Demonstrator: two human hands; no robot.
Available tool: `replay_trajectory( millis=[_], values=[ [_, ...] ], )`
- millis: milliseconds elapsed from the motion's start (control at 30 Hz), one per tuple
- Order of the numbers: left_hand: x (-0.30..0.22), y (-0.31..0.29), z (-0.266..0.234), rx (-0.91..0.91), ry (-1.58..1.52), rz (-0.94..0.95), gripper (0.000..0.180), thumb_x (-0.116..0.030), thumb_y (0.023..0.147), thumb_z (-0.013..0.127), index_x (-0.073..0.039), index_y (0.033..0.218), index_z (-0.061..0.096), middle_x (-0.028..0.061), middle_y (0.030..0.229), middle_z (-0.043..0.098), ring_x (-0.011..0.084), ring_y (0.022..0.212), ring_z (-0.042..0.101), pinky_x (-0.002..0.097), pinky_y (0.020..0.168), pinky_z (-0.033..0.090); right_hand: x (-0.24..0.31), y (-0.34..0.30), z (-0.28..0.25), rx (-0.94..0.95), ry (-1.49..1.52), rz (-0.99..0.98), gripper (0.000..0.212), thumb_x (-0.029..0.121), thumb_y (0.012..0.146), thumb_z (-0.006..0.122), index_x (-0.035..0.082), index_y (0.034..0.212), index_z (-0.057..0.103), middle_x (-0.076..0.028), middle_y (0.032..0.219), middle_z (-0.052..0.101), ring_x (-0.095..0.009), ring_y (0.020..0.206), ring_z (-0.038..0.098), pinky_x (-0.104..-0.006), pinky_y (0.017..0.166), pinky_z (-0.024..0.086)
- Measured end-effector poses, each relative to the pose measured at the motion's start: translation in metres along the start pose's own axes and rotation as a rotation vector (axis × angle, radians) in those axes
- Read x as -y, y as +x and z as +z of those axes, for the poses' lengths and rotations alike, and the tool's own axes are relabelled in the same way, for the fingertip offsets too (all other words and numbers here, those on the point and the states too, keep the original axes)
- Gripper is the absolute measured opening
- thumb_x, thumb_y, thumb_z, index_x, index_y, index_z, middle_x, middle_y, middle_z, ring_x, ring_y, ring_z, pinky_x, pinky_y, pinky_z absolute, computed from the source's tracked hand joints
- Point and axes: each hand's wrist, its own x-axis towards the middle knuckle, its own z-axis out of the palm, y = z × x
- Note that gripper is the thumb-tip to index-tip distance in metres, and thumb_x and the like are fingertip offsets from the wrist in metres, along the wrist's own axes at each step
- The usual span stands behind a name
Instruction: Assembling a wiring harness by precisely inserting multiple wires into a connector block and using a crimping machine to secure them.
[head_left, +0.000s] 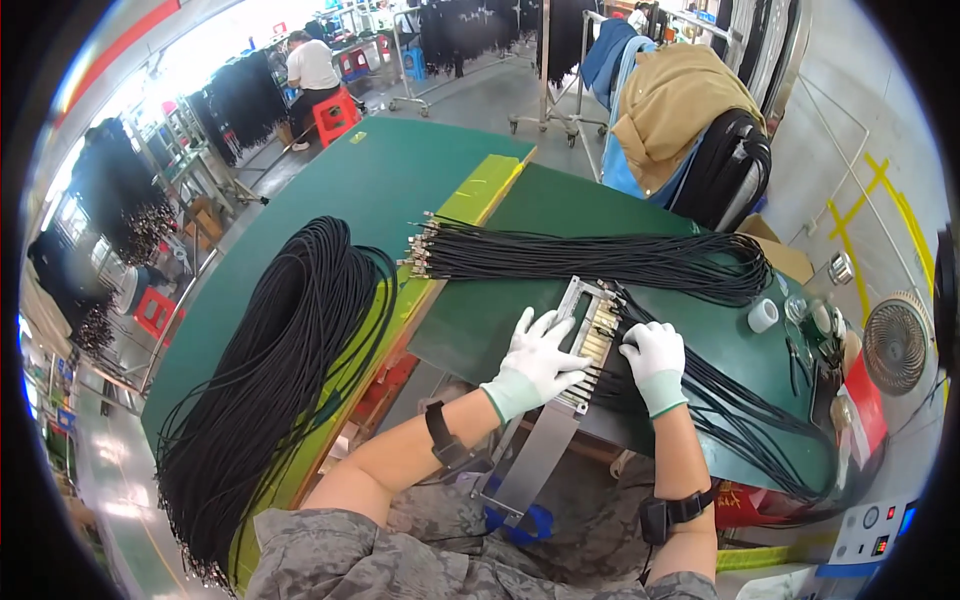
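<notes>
A metal fixture (pixel 568 395) with a row of slots stands at the green table's near edge, black cable ends lying across its slots. My left hand (pixel 538 362), in a white glove, rests over the fixture's left side; its fingers are spread, with the thumb reaching across to the slots. On the fixture's right side my gloved right hand (pixel 655 358) is closed, its fingers curled down on black cables (pixel 735 395) that trail off to the right. The fingertips are partly hidden. Behind the fixture lies a long bundle of black cables (pixel 590 256) with metal connectors at its left end.
A large looped heap of black cables (pixel 285 340) covers the table's left part. At right are a white roll (pixel 763 316), pliers (pixel 797 368) and a small fan (pixel 896 343). A rack with a tan jacket (pixel 680 105) stands behind. A person (pixel 312 75) sits far back.
</notes>
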Motion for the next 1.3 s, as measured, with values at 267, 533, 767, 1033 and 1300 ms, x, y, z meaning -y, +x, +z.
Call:
replay_trajectory(
  millis=[267, 533, 767, 1033, 1300],
  values=[
    [0.007, -0.001, 0.004, -0.389, -0.267, -0.154, 0.022, -0.035, 0.08, 0.071, -0.016, 0.089, 0.073, 0.0136, 0.123, 0.06, 0.0368, 0.121, 0.049, 0.0496, 0.108, 0.03, 0.005, 0.003, -0.005, 0.073, 0.171, -0.114, 0.012, 0.019, 0.075, 0.071, 0.011, 0.08, 0.065, -0.007, 0.079, 0.064, -0.029, 0.083, 0.058, -0.0416, 0.073, 0.044],
    [0.001, -0.001, -0.004, -0.407, -0.258, 0.046, 0.012, -0.022, 0.079, 0.073, -0.011, 0.079, 0.068, 0.0061, 0.108, 0.066, 0.0297, 0.113, 0.054, 0.0445, 0.102, 0.036, 0.039, 0.0, -0.016, 0.115, 0.44, -0.214, 0.016, 0.017, 0.074, 0.073, 0.009, 0.087, 0.068, -0.009, 0.081, 0.065, -0.031, 0.081, 0.059, -0.0406, 0.075, 0.046],
    [0.016, -0.001, -0.008, -0.507, -0.424, -0.152, 0.011, -0.017, 0.078, 0.072, -0.007, 0.075, 0.068, 0.0077, 0.1, 0.068, 0.0293, 0.103, 0.058, 0.0411, 0.095, 0.04, 0.022, -0.004, -0.023, 0.261, 0.482, 0.0, 0.015, 0.017, 0.074, 0.073, 0.009, 0.087, 0.069, -0.008, 0.078, 0.065, -0.03, 0.079, 0.06, -0.0387, 0.075, 0.047],
    [0.02, 0.004, 0.003, -0.468, -0.132, -0.274, 0.013, -0.02, 0.082, 0.068, -0.007, 0.082, 0.069, 0.0063, 0.095, 0.069, 0.0268, 0.099, 0.06, 0.0398, 0.091, 0.042, 0.021, -0.001, -0.015, 0.082, 0.325, -0.171, 0.009, 0.018, 0.079, 0.068, 0.01, 0.083, 0.07, -0.007, 0.076, 0.065, -0.028, 0.076, 0.059, -0.0389, 0.072, 0.047],
    [0.025, 0.0, 0.004, -0.357, -0.184, -0.334, 0.016, -0.02, 0.088, 0.061, -0.007, 0.089, 0.07, 0.0069, 0.092, 0.068, 0.0258, 0.095, 0.06, 0.0388, 0.093, 0.04, 0.008, -0.003, -0.016, 0.135, 0.216, -0.134, 0.008, 0.018, 0.08, 0.067, 0.012, 0.083, 0.07, -0.007, 0.072, 0.063, -0.028, 0.075, 0.058, -0.0396, 0.071, 0.046]
  ],
)
